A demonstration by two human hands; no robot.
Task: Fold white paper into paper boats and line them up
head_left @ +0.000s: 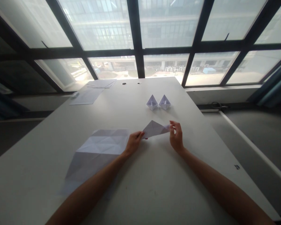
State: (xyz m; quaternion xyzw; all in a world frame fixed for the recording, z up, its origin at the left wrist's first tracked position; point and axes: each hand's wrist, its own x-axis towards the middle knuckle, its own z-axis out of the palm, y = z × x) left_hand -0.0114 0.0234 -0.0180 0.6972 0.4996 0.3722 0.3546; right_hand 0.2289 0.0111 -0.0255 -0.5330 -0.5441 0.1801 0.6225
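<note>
A piece of folded paper (pixel 154 128), white with a peaked top, is held up just above the table between my hands. My left hand (pixel 134 141) pinches its left corner between thumb and fingers. At the right corner, my right hand (pixel 176 136) has its thumb and fingertips on the paper, the fingers curled. Beyond it stand two folded paper boats, a left paper boat (pixel 152 103) and a right paper boat (pixel 164 102), side by side. A creased sheet of paper (pixel 97 156) lies left of my left hand, partly covered by my left forearm.
The white table (pixel 187 125) reaches to the large windows. Several flat paper sheets (pixel 86 96) lie at its far left. A small dark mark (pixel 237 167) shows near the right edge. A white pipe (pixel 250 143) runs along the floor to the right.
</note>
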